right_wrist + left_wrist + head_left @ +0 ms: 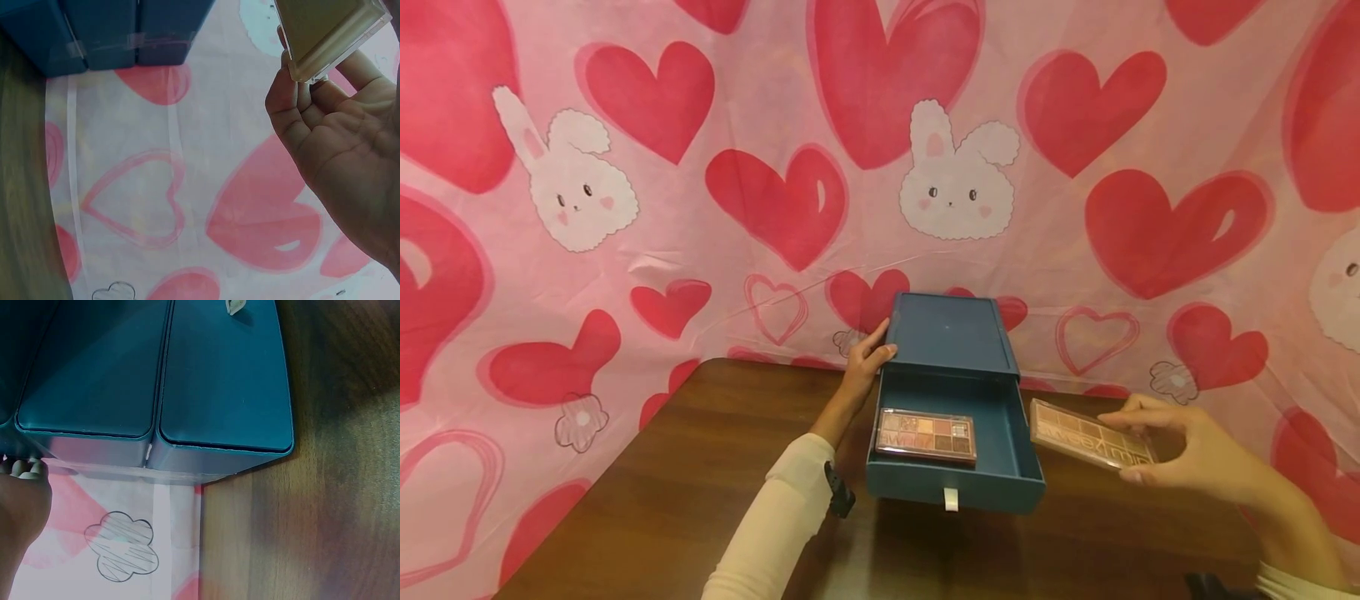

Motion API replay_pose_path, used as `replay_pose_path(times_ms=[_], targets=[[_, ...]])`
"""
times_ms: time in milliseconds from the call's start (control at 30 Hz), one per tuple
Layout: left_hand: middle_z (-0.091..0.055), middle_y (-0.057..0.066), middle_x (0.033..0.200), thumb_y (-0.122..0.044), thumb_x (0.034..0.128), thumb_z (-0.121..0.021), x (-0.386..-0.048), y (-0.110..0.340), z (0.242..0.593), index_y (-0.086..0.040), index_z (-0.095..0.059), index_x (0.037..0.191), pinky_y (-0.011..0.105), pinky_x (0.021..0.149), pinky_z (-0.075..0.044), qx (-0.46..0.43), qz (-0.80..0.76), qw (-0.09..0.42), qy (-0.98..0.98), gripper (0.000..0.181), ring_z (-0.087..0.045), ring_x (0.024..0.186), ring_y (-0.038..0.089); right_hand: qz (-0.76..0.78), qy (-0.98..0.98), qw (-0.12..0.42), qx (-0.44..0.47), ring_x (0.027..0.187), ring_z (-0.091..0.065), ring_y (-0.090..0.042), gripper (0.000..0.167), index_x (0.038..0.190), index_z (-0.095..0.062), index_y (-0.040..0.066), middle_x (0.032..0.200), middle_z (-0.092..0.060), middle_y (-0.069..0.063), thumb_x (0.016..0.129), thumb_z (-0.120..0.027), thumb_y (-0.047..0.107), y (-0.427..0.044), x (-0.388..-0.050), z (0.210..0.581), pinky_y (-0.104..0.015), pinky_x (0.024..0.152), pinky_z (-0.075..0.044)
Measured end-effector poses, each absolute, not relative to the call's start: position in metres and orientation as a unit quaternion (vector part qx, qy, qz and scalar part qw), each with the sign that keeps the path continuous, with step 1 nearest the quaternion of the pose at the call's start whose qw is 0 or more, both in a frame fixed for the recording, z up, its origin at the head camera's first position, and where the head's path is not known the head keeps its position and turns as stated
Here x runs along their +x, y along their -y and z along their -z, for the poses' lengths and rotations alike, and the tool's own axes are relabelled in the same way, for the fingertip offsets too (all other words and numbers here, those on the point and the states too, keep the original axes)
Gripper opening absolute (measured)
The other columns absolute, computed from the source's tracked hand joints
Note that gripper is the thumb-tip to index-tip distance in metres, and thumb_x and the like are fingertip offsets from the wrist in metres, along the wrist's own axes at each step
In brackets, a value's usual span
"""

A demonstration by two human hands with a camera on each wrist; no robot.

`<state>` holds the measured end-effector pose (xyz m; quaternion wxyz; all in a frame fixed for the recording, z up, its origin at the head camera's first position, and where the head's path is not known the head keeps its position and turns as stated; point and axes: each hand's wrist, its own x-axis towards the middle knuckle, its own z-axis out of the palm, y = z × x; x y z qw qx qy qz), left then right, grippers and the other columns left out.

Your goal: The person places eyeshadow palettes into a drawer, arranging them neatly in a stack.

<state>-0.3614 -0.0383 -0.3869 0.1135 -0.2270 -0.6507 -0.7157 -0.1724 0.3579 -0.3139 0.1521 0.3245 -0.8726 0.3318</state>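
Observation:
A blue drawer unit point(951, 333) stands on the table, its top drawer point(1000, 421) pulled out, with a small pale pull tab point(951, 499) on the front. Inside the drawer, toward the left, lies an eyeshadow palette point(927, 436) with a clear lid and several pans. My left hand point(867, 363) rests against the unit's left side near the top; the left wrist view shows its fingers point(31, 470) at the casing. To the right of the drawer, my right hand point(1187, 446) pinches a second eyeshadow palette point(1090, 435) above the table, thumb on the near edge.
The brown wooden table point(700, 483) spreads out on both sides of the unit. A pink cloth point(775, 108) with hearts and rabbits hangs behind it, close to the unit's back. Lower closed drawers point(219, 381) show in the left wrist view.

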Motion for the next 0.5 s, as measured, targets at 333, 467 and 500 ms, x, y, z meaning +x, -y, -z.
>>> replay_pose_path(times_ms=[333, 467, 500], targets=[[-0.048, 0.025, 0.153, -0.019, 0.0912, -0.055, -0.362, 0.040, 0.386, -0.004, -0.043, 0.153, 0.019, 0.098, -0.048, -0.225, 0.715, 0.100, 0.654, 0.065, -0.064, 0.109, 0.013, -0.322, 0.887, 0.132, 0.304, 0.090, -0.050, -0.005, 0.057, 0.122, -0.074, 0.017, 0.096, -0.059, 0.011, 0.068, -0.088, 0.005, -0.330, -0.185, 0.305, -0.023, 0.074, -0.040], [-0.049, 0.025, 0.153, -0.018, 0.0915, -0.055, -0.361, 0.040, 0.386, -0.003, -0.043, 0.153, 0.019, 0.098, -0.048, -0.226, 0.716, 0.100, 0.653, 0.064, -0.064, 0.108, 0.011, -0.310, 0.893, 0.133, 0.297, 0.088, -0.052, -0.004, 0.056, 0.121, -0.075, 0.022, 0.098, -0.062, 0.013, 0.068, -0.091, 0.012, -0.316, -0.190, 0.302, -0.023, 0.074, -0.041], [-0.049, 0.025, 0.153, -0.017, 0.0915, -0.054, -0.361, 0.040, 0.386, -0.003, -0.043, 0.153, 0.018, 0.098, -0.048, -0.226, 0.716, 0.100, 0.653, 0.064, -0.064, 0.108, 0.011, -0.314, 0.891, 0.129, 0.300, 0.088, -0.053, -0.005, 0.057, 0.122, -0.075, 0.022, 0.098, -0.062, 0.013, 0.068, -0.091, 0.012, -0.312, -0.192, 0.302, -0.023, 0.074, -0.042]])
